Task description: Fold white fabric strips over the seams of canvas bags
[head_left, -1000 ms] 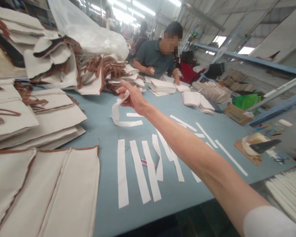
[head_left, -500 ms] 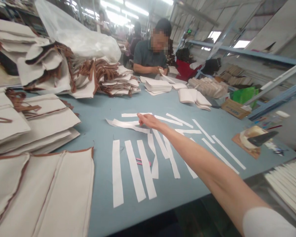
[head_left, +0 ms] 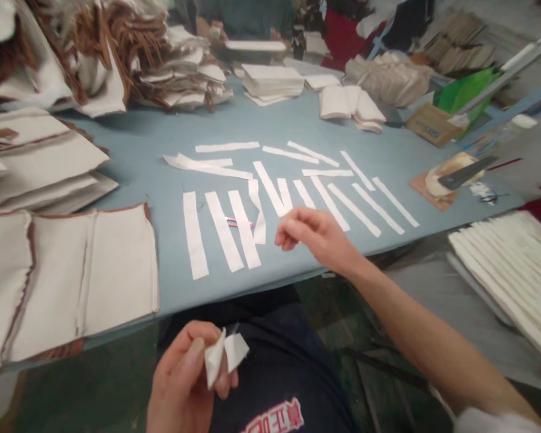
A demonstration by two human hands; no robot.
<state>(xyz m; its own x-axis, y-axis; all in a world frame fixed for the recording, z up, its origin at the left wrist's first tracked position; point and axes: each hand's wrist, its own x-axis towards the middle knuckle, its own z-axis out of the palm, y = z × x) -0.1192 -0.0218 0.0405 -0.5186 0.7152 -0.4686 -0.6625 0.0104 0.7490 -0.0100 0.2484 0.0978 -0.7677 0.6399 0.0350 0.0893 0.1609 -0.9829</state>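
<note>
White pieces [head_left: 213, 361] pinched between left fingers [head_left: 190, 359], right fingers [head_left: 299, 215] curled inward near white strips [head_left: 196, 237]

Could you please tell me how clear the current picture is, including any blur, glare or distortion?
Head view: the picture is soft overall, with the fabric pile at the top looking smeared; head view: the white strips are bright, yet their edges read against the table, with no strong glare; head view: things look stretched toward the corners.
</note>
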